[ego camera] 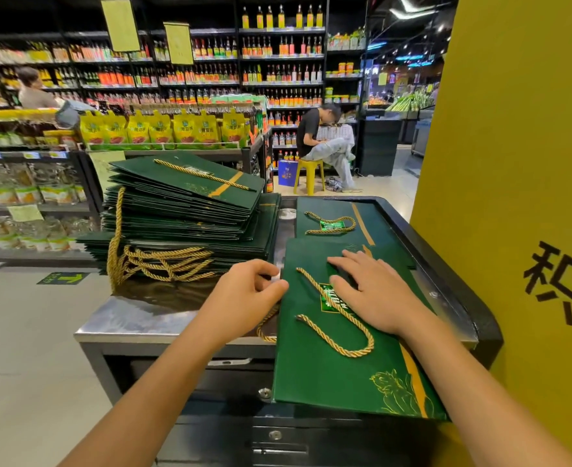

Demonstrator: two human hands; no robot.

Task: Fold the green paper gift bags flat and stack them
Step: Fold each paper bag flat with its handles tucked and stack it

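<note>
A dark green paper gift bag (pixel 331 372) with gold rope handles lies flat on the counter in front of me, its near end hanging over the edge. My left hand (pixel 244 294) pinches the bag's left edge near its top corner. My right hand (pixel 375 291) rests palm down on the bag's upper part, fingers spread. Behind it lies another flat green bag (pixel 338 214). A tall, leaning stack of flat green bags (pixel 183 214) fills the counter's left side, gold handles dangling off its front.
The steel checkout counter (pixel 136 318) has a raised black rim (pixel 446 264) on the right. A yellow pillar (pixel 520 197) stands close on the right. Shop shelves line the back; one person sits on a yellow stool (pixel 308 176), another stands far left.
</note>
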